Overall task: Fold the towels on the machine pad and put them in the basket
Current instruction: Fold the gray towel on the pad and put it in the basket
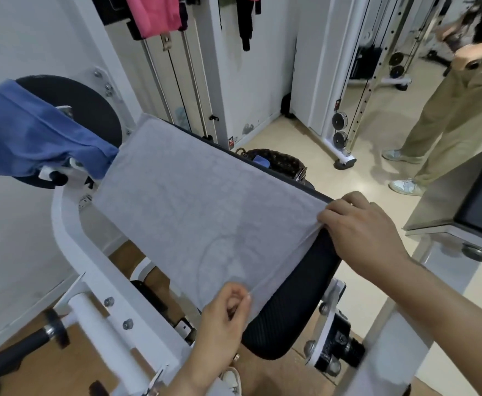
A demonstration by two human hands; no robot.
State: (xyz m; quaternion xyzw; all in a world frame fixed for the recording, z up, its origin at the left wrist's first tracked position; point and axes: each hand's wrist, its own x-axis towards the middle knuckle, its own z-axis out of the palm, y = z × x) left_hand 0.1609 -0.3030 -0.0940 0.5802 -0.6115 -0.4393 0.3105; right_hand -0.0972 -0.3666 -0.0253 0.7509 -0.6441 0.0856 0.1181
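Note:
A grey towel (pixel 194 201) lies spread flat over the black machine pad (pixel 296 304), covering most of it. My left hand (pixel 222 318) pinches the towel's near corner at the lower edge. My right hand (pixel 362 227) grips the towel's right near corner at the pad's edge. A blue towel (pixel 34 135) hangs bunched over a round black disc (pixel 91 107) at the left. The dark patterned basket (pixel 279 164) stands on the floor behind the pad, with something blue inside it.
The white machine frame (pixel 91 267) runs below and left of the pad. A cable machine (pixel 345 132) stands behind. Another person in beige trousers (pixel 445 115) stands at the right. A grey cabinet with a dark screen (pixel 474 210) is at the far right.

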